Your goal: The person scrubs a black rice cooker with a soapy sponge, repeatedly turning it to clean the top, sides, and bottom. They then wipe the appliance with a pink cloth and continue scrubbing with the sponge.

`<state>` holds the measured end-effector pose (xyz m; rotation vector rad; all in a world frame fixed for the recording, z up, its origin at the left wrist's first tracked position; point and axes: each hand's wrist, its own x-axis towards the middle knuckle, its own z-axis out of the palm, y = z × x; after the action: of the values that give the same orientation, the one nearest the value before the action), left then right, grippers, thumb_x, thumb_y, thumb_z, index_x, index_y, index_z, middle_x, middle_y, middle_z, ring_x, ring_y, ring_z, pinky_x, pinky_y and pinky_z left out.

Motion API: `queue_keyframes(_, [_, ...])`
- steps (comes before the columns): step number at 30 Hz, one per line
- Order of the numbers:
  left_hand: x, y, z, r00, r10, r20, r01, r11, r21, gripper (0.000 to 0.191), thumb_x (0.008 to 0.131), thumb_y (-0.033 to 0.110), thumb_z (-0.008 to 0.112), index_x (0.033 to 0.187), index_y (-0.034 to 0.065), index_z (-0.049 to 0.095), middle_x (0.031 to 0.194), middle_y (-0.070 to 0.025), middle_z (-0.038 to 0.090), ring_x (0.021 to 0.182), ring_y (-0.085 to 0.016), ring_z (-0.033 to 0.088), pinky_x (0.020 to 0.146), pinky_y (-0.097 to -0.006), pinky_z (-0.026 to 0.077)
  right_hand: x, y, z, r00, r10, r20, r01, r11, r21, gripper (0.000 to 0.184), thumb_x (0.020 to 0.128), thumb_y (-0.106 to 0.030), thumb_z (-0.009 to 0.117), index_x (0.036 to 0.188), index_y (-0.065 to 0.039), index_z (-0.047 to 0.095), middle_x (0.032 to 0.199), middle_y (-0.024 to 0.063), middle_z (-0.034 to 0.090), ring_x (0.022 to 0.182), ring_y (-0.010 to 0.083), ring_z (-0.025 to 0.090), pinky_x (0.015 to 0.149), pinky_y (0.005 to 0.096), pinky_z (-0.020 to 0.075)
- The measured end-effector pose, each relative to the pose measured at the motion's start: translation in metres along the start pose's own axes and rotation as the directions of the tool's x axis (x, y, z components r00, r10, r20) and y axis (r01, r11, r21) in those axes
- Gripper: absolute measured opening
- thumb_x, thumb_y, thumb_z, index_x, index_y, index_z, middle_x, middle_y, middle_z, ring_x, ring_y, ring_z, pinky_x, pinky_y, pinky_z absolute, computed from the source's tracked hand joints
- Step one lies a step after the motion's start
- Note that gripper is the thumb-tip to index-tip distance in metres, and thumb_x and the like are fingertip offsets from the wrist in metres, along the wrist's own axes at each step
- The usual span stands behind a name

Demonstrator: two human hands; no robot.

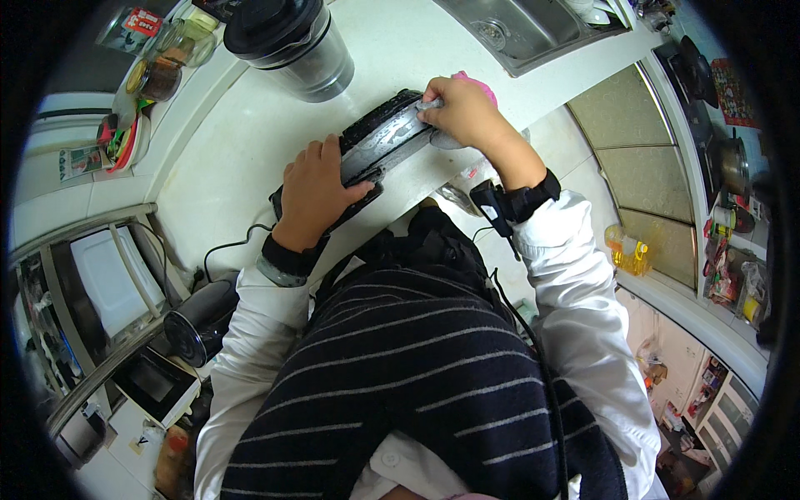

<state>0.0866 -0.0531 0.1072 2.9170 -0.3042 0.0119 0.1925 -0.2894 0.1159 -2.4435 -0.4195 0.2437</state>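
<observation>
A black and silver kitchen appliance [394, 139], its exact kind unclear, stands at the near edge of the white countertop [219, 150]. My left hand [315, 187] grips its left end, the thumb over a black handle-like part. At the other end, my right hand [459, 112] pinches a small grey cloth [430, 106] against the rim. Part of a grey cloth [445, 140] shows under that hand, and a pink cloth [478, 86] lies behind it. Whitish streaks or wet marks cover the silver band. Beyond the appliance stands a clear jug with a black lid [300, 47].
A steel sink [525, 31] is set into the counter at the back right. Glass jars [156, 78] line the ledge at left. A black cord [231, 245] runs off the counter's left side, near a dark cylindrical container [203, 319]. An oil bottle [628, 250] stands at right.
</observation>
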Motion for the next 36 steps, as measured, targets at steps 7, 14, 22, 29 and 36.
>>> queue_keyframes(7, [-0.0009,-0.0008,0.0010,1.000,0.003,-0.010,-0.003,1.000,0.016,0.080,0.067,0.048,0.080,0.124,0.0006,0.048,0.102,-0.0138,0.058,0.093,-0.032,0.061,0.076,-0.0450,0.049,-0.0026,-0.0029,-0.0031,0.997,-0.041,0.058,0.040,0.999,0.011,0.030,0.073,-0.020,0.077,0.095,-0.002,0.065,0.087,0.0192,0.067,0.083,0.0370,0.064,0.074,0.0409,0.0498])
queue_keyframes(14, [-0.0018,0.0005,-0.0010,0.999,0.015,-0.030,-0.015,1.000,0.001,0.079,0.067,0.048,0.080,0.122,0.0019,0.048,0.100,-0.0141,0.058,0.091,-0.031,0.061,0.075,-0.0453,0.049,-0.0014,-0.0009,-0.0054,0.996,-0.026,0.082,0.025,1.000,0.016,0.029,0.075,-0.020,0.078,0.095,-0.004,0.065,0.086,0.0165,0.065,0.082,0.0332,0.062,0.074,0.0385,0.0489])
queue_keyframes(22, [-0.0014,0.0029,-0.0057,0.998,-0.020,0.056,0.022,0.999,-0.039,0.082,0.070,0.046,0.079,0.127,-0.0025,0.047,0.106,-0.0182,0.058,0.097,-0.036,0.060,0.082,-0.0468,0.049,-0.0054,-0.0034,-0.0069,0.995,0.031,0.091,-0.033,0.999,0.019,0.028,0.075,-0.020,0.078,0.095,-0.004,0.065,0.084,0.0140,0.063,0.083,0.0293,0.060,0.075,0.0372,0.0475])
queue_keyframes(29, [-0.0015,0.0033,-0.0057,0.997,-0.038,0.074,0.042,0.998,-0.045,0.080,0.070,0.045,0.079,0.126,-0.0019,0.047,0.109,-0.0186,0.058,0.099,-0.036,0.059,0.083,-0.0470,0.048,-0.0040,0.0014,-0.0063,0.999,-0.023,0.033,0.022,0.999,0.037,0.029,0.075,-0.020,0.078,0.092,-0.002,0.065,0.083,0.0188,0.067,0.078,0.0348,0.065,0.070,0.0401,0.0502])
queue_keyframes(36, [-0.0011,0.0034,-0.0055,0.997,-0.027,0.070,0.030,0.999,-0.033,0.081,0.070,0.046,0.079,0.127,-0.0019,0.047,0.108,-0.0189,0.058,0.099,-0.036,0.059,0.082,-0.0472,0.048,-0.0048,0.0009,-0.0056,0.998,-0.065,0.004,0.065,0.998,-0.026,0.028,0.074,-0.021,0.078,0.091,-0.002,0.065,0.083,0.0182,0.067,0.078,0.0343,0.064,0.071,0.0402,0.0498])
